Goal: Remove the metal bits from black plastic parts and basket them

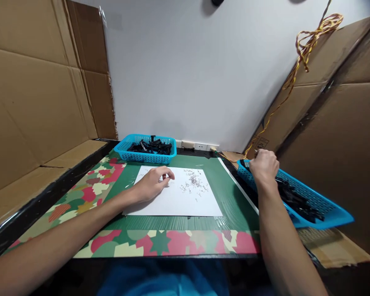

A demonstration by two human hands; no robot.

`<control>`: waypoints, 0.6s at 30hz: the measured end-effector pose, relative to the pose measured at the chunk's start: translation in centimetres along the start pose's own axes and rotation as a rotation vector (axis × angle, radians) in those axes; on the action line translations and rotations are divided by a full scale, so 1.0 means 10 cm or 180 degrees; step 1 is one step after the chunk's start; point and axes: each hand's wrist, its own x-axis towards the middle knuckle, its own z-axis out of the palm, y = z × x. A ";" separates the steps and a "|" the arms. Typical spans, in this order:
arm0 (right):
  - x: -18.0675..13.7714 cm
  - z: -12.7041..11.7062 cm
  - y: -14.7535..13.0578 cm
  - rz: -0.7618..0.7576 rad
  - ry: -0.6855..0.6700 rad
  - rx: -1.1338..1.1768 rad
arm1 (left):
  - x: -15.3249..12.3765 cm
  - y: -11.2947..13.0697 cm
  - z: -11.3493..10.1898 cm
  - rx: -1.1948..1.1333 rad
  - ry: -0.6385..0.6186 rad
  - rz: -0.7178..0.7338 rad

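My left hand [156, 183] lies on the left part of a white sheet of paper [172, 205]. Its fingers curl toward the thumb in a loose pinch, and anything between the tips is too small to make out. To its right, many tiny thin metal pieces [194, 181] are scattered over the paper. My right hand [265, 164] is closed above the far end of a blue basket [317, 193] on the right. A dark bit shows at its fingertips, too small to name. Black plastic parts [296, 201] fill that basket.
A second blue basket [146, 157] with black parts stands at the back left. Under the paper is a green mat [234, 205] with a patterned border [185, 242]. Cardboard walls [43, 82] rise on both sides. Twisted yellow-orange wires [305, 45] hang at the right.
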 end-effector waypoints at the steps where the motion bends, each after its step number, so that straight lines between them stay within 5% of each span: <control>1: 0.02 0.04 0.06 0.0092 -0.0006 -0.0036 | 0.01 0.00 -0.02 0.0040 0.0048 -0.0010; 5: 0.02 0.09 0.08 0.0335 0.0285 0.0147 | 0.07 -0.04 -0.13 0.0260 0.0417 -0.0090; 10: -0.09 0.00 -0.25 -0.0212 0.0553 0.0832 | 0.41 -0.28 -0.48 0.0397 0.0839 -0.0214; 15: -0.29 0.00 -0.68 -0.0951 -0.0125 0.1647 | 1.15 -0.66 -0.87 0.0790 0.0405 -0.0446; 18: -0.47 0.01 -0.90 -0.1626 -0.0782 0.2063 | 1.56 -0.85 -0.86 0.1078 0.0287 -0.0702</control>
